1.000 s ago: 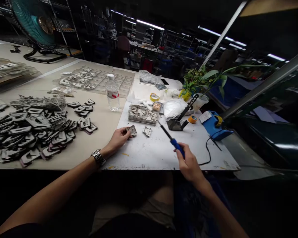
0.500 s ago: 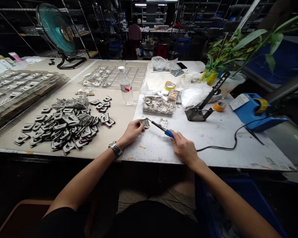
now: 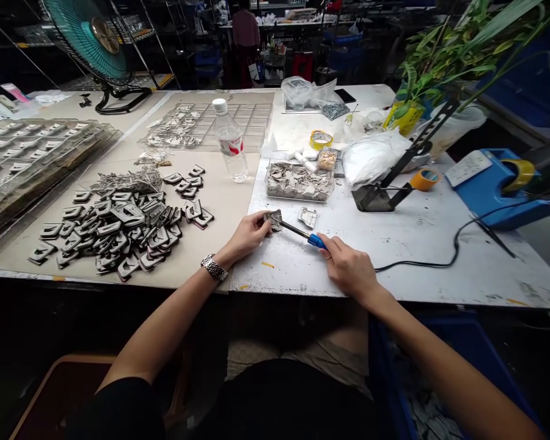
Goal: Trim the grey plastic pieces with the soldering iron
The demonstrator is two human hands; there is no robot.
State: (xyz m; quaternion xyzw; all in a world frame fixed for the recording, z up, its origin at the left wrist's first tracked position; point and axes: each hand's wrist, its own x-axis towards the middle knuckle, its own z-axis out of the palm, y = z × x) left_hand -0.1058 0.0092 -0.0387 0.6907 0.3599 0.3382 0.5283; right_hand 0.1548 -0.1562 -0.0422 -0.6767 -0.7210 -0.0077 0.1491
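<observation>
My left hand (image 3: 251, 234) pinches a small grey metal-looking part (image 3: 274, 219) just above the white tabletop. In my right hand (image 3: 349, 264) is a soldering iron (image 3: 318, 241) with a blue handle and a black cord. Its tip reaches the part in my left hand; whether it touches, I cannot make out. A similar pale part (image 3: 307, 217) lies behind the iron's shaft. To the left spreads a heap of dark-edged, frame-like parts (image 3: 128, 214). Behind my hands stands a clear box of flat grey pieces (image 3: 299, 183).
A water bottle (image 3: 231, 143) stands behind my left hand. At right are a black metal stand (image 3: 379, 197), orange tape (image 3: 425, 178), a blue tape dispenser (image 3: 490, 189) and a potted plant (image 3: 403, 113). Stacked trays (image 3: 32, 159) and a fan (image 3: 91, 43) occupy the left.
The view has tilted down and shifted slightly. My left hand still grips the part, and the iron's tip now lies further over it, its shaft at a flatter angle.
</observation>
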